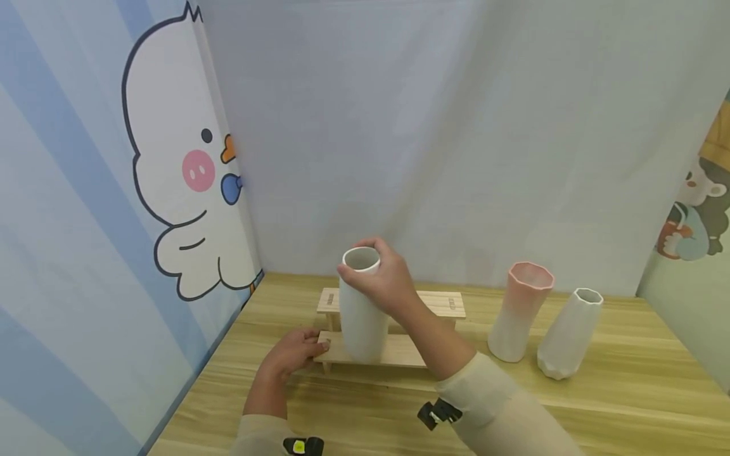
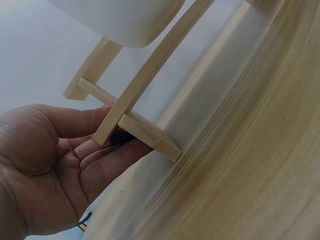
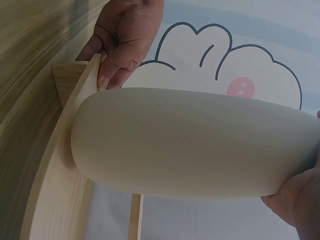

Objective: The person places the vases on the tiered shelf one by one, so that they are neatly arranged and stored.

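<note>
A tall, smooth white vase (image 1: 364, 320) stands nearly upright over the left part of the lower step of a two-step wooden rack (image 1: 406, 350). My right hand (image 1: 390, 280) grips the vase near its rim, thumb on the near side and fingers round the far side. The left hand (image 1: 292, 353) holds the left end of the lower step. In the left wrist view, its thumb and fingers close about the wooden end slat (image 2: 112, 120). The right wrist view shows the vase's rounded base (image 3: 87, 135) right at the lower board (image 3: 60, 170).
Right of the rack, a pink-to-white vase (image 1: 516, 316) and a faceted white vase (image 1: 570, 335) stand on the wood-grain table (image 1: 365, 405). A grey curtain (image 1: 433, 139) hangs behind, and a cartoon-printed curtain (image 1: 165, 126) borders the left side.
</note>
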`<action>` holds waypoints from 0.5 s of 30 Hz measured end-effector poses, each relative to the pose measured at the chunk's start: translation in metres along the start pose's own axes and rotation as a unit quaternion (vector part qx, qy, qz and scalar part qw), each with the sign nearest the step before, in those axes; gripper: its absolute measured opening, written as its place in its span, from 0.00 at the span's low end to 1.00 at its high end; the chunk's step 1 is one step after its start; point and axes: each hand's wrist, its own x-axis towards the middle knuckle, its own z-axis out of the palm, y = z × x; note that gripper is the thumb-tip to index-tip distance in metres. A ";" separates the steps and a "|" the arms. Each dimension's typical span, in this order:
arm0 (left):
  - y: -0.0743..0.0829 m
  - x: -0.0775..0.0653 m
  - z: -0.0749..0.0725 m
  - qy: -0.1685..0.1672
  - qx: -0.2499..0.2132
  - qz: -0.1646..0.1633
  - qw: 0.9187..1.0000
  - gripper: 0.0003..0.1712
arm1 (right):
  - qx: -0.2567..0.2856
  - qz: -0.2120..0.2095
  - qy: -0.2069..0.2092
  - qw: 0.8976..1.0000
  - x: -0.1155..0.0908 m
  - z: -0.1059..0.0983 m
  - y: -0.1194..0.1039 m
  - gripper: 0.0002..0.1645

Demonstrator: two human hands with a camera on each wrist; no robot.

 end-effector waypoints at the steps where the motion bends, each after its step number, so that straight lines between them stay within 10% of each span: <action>1: 0.000 0.000 0.000 -0.004 -0.002 0.001 1.000 0.33 | 0.000 -0.001 0.000 1.000 0.000 0.001 0.000 0.28; 15: -0.003 0.004 0.001 0.012 -0.004 -0.009 1.000 0.30 | 0.002 -0.005 -0.009 1.000 0.005 0.015 -0.002 0.30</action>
